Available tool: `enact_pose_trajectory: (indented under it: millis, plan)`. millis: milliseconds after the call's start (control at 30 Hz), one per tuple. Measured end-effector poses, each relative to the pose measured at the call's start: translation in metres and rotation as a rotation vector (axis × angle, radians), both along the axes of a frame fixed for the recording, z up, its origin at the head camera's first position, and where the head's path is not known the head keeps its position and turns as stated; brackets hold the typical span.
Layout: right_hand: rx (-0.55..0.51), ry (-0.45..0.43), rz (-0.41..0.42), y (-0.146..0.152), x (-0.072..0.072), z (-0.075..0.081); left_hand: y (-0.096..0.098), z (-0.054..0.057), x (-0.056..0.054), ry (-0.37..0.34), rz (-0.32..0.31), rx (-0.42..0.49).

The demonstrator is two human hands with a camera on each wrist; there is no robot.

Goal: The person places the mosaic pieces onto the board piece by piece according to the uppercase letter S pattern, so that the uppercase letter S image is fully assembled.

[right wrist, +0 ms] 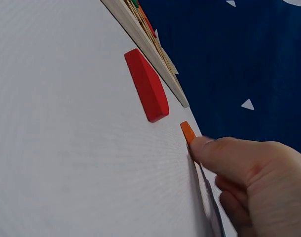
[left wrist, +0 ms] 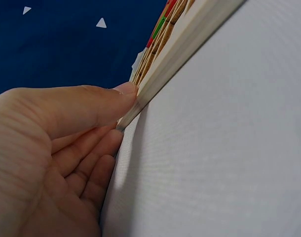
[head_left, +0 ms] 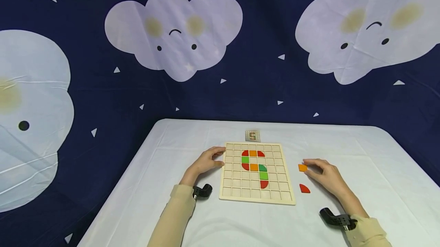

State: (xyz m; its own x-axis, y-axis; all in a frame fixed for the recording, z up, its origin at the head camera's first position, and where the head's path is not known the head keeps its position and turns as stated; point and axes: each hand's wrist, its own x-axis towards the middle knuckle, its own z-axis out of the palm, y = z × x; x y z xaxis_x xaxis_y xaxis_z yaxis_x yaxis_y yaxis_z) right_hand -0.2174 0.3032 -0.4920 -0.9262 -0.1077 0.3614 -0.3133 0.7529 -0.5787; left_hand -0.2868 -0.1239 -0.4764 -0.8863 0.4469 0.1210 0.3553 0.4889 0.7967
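Note:
A wooden grid board [head_left: 240, 193] lies flat on the white table, with red, orange and green tiles forming an S-like figure. My left hand [head_left: 206, 160] touches the board's left edge, thumb and fingers apart; in the left wrist view, the thumb [left wrist: 98, 106] rests against the rim. To the right of the board, my right hand [head_left: 324, 174] pinches an orange square tile [head_left: 302, 168] between thumb and fingers, at or just above the table. A red quarter-round tile [head_left: 304, 188] lies nearer me, apart from that hand; the right wrist view shows the red tile [right wrist: 147, 86] beside the board's rim.
Behind the board's far edge lies a small card [head_left: 252, 136] printed with a similar S figure on a grid. A dark blue cloth [head_left: 261, 98] with clouds hangs behind the white table [head_left: 172, 143]. Black wrist cameras [head_left: 203, 191] sit on both forearms.

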Motion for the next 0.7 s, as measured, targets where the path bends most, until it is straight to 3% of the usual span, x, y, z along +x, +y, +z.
enact_pose_trajectory:
  millis: [167, 367, 533, 700]
  plan:
    - [-0.079, 0.03, -0.024, -0.004, 0.001, 0.013, 0.0, 0.001, 0.001, -0.005, -0.001, -0.002]
    - [-0.093, 0.057, -0.04, -0.01, 0.003, 0.023, 0.0, 0.002, 0.001, -0.001, -0.008, -0.003]
    - [-0.104, 0.02, -0.014, -0.011, 0.004, 0.018, 0.001, 0.002, 0.0, -0.01, -0.004, 0.0]
    - [-0.044, 0.016, -0.022, -0.008, 0.002, 0.006, 0.001, 0.002, 0.001, -0.009, 0.005, -0.001]
